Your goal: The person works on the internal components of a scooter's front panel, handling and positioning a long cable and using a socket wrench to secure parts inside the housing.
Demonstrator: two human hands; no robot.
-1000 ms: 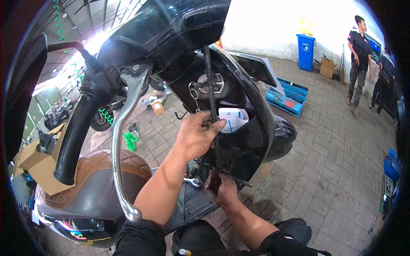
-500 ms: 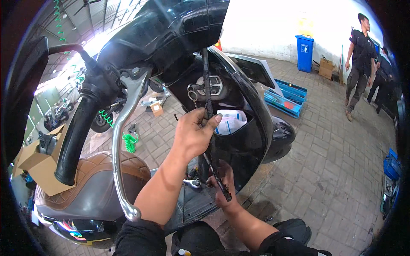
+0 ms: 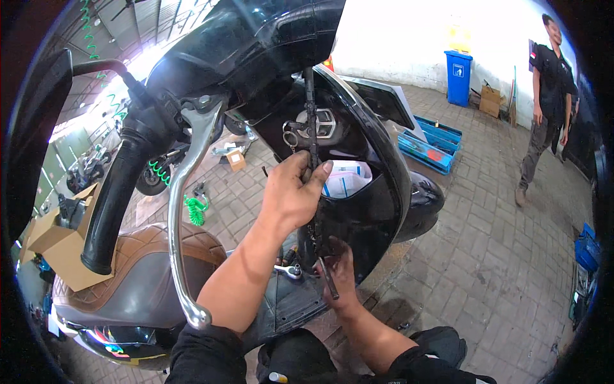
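A long black cable (image 3: 312,121), apparently wrapped in dark tape, hangs from under the scooter's handlebar cover. My left hand (image 3: 291,192) is closed on its middle, pinching it between thumb and fingers. Lower down, my right hand (image 3: 339,275) has its fingers curled around the cable's lower end, where a dark, smooth rod-like piece (image 3: 329,280) sticks out across the palm. The fingers of both hands are smudged dark. Behind the cable are the scooter's black inner panel (image 3: 358,224) and the ignition key ring (image 3: 290,138). A white packet (image 3: 345,179) sits in the panel's pocket.
The silver brake lever (image 3: 178,224) and black grip (image 3: 115,208) stand left of my arm. A ratchet (image 3: 291,271) lies on the footboard. Left are a brown seat (image 3: 144,256) and a cardboard box (image 3: 70,249). A person (image 3: 549,96) walks at the right, near a blue bin (image 3: 458,77).
My left hand has shifted slightly up the cable. The cable's lower end now points more downward, with the smooth piece showing in my right hand. The person at right has come closer.
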